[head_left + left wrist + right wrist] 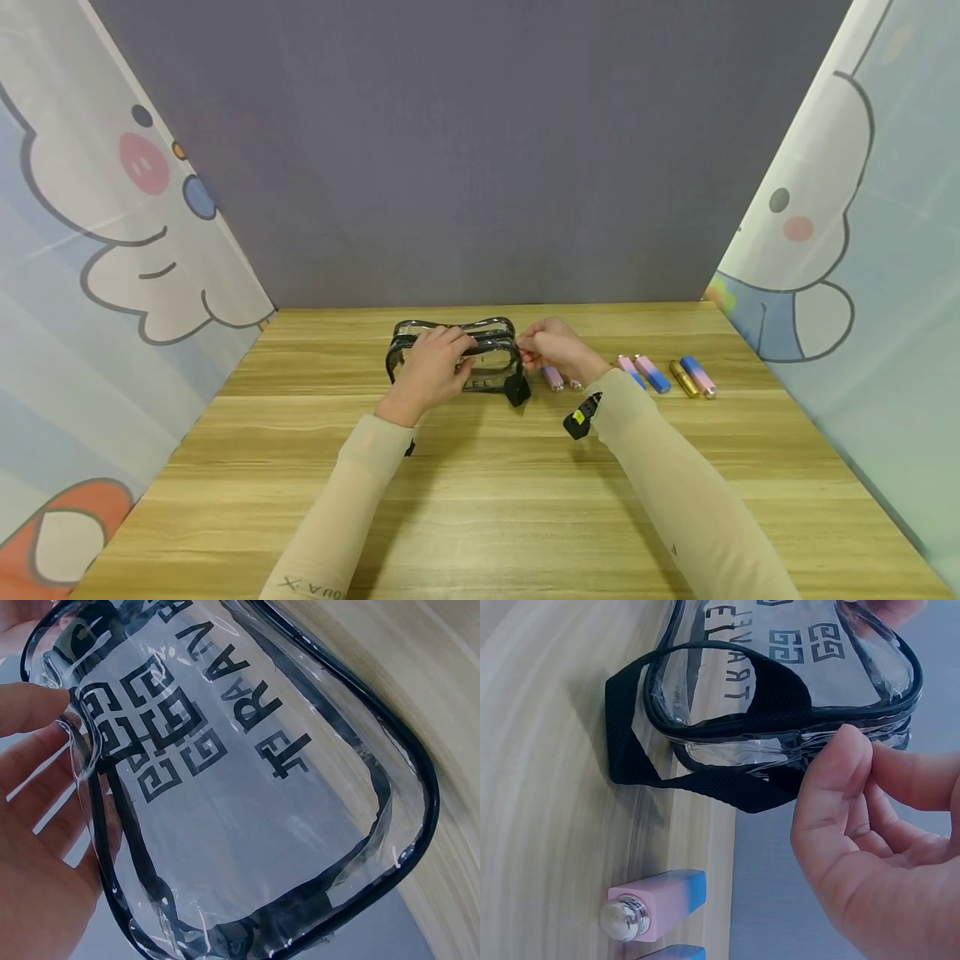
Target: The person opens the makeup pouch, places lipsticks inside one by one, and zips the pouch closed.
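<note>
A clear plastic toiletry bag (491, 360) with black piping stands upright on the table. Black lettering, partly "TRAVEL", and a square logo mark its side. My left hand (435, 367) grips the bag's top edge, thumb on one side and fingers on the other, as the left wrist view shows. At the bag's right end, my right hand (885, 832) pinches the zipper's end between thumb and index finger. The fingertips hide the exact piece they hold. Below them a black strap loop (622, 720) sticks out from that end.
Right of the bag lie pink-and-blue square tubes with round pearly tips, one of them a pink tube (660, 904) close to the strap. Farther right are a blue-pink tube (698, 377) and a gold tube (684, 379). A grey panel (487, 167) rises behind the wooden table (480, 517).
</note>
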`<state>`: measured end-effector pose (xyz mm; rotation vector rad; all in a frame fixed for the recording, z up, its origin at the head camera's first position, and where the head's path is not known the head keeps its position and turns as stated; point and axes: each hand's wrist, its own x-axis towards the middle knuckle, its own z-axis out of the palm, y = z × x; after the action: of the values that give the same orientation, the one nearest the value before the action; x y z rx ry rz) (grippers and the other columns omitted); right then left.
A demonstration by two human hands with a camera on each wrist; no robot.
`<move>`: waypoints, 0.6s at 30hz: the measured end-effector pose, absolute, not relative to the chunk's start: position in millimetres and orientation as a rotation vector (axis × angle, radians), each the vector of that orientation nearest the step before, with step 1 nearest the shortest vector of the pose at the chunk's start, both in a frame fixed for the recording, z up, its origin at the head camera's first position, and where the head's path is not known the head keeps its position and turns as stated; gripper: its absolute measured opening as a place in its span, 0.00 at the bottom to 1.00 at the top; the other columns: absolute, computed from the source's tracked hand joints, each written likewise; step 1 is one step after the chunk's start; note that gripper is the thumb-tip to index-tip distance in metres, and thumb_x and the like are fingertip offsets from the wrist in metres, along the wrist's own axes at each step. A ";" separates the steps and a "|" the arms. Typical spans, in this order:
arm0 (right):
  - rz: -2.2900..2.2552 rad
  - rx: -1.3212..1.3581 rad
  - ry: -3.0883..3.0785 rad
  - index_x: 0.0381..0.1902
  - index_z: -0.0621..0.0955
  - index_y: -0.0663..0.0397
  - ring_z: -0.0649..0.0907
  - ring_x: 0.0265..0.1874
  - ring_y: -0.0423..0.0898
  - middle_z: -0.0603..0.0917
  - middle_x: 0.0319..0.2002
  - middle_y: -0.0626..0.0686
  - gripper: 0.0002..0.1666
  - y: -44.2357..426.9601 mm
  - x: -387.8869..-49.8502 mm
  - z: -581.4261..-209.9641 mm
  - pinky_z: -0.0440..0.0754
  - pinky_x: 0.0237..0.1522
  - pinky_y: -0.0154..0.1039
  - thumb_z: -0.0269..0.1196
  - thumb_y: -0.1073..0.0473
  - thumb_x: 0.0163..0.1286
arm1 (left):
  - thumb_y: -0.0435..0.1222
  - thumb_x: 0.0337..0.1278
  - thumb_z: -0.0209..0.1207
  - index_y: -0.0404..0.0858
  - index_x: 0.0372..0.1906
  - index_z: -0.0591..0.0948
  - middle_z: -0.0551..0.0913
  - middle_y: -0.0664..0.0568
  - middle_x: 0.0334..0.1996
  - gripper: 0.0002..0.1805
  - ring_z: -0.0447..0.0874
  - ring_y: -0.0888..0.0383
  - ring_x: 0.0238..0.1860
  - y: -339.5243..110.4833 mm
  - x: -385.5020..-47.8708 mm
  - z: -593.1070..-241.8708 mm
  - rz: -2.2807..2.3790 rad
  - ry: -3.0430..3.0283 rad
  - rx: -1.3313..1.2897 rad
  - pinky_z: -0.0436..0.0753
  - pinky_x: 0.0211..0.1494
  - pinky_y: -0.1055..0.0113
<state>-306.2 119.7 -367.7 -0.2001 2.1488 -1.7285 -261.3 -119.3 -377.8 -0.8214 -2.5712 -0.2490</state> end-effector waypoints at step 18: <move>-1.703 -0.188 2.210 0.46 0.78 0.71 0.79 0.25 0.45 0.79 0.30 0.56 0.09 116.8 -306.4 -361.6 0.85 0.32 0.36 0.55 0.67 0.78 | 0.36 0.65 0.66 0.42 0.49 0.86 0.85 0.52 0.47 0.10 0.81 0.50 0.49 -119.4 -260.2 -377.1 -0.271 -2.543 -0.837 0.78 0.59 0.50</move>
<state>-306.4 116.8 -361.6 -0.1880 2.2101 -1.7034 -260.2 -119.4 -377.1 -0.8365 -2.5425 -0.2710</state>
